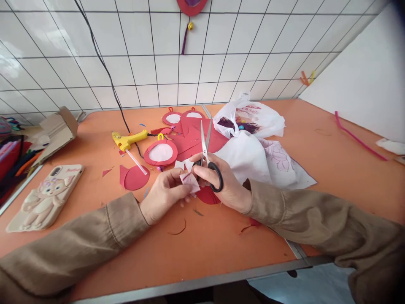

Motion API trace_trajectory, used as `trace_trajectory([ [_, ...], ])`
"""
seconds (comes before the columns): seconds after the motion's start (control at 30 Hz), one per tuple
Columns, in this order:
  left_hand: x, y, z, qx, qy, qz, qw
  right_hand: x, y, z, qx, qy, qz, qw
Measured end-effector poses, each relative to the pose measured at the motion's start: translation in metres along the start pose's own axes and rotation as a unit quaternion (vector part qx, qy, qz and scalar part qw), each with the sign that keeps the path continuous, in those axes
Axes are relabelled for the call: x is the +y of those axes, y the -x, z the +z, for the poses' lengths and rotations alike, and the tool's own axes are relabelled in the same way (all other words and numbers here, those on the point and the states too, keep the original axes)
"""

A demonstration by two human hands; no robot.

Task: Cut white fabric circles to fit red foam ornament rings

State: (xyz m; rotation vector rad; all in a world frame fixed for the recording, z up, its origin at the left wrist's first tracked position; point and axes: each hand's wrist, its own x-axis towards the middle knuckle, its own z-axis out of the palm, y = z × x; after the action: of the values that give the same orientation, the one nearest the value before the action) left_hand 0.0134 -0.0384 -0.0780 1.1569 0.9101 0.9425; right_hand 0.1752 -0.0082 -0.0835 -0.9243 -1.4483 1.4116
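My left hand (171, 192) pinches a small piece of white fabric (190, 182) that bears a dark reddish line. Close beside it, my right hand (229, 183) grips black-handled scissors (205, 145), blades slightly apart and pointing away from me, clear of the fabric piece. Under the hands lies a dark red round piece (209, 196), partly covered. Small white scraps (179, 165) rest just beyond my fingers. A red ring with a white centre (160, 153) and a yellow loop lies to the left of them.
A yellow glue gun (129, 139) with a clear stick lies left, near a red cut circle (136, 177) and a phone (47, 196). Red sheets (190, 137), white cloth (242, 154) and a plastic bag (268, 120) with dark strands sit behind. A pink pipe cleaner (359, 137) lies right.
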Motion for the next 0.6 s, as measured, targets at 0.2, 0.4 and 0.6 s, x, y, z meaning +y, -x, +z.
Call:
trace_trajectory([
  [0.2,0.000,0.002,0.003,-0.052,-0.014,-0.041,0.998,-0.016,-0.008,-0.011,-0.086,0.126,-0.038,0.988],
  [0.4,0.001,0.001,0.003,-0.069,0.019,-0.063,0.995,-0.032,-0.029,-0.032,-0.043,0.557,-0.112,0.822],
  [0.6,0.009,-0.001,0.001,-0.071,0.021,-0.097,0.993,-0.039,-0.042,-0.055,-0.114,0.727,-0.004,0.677],
])
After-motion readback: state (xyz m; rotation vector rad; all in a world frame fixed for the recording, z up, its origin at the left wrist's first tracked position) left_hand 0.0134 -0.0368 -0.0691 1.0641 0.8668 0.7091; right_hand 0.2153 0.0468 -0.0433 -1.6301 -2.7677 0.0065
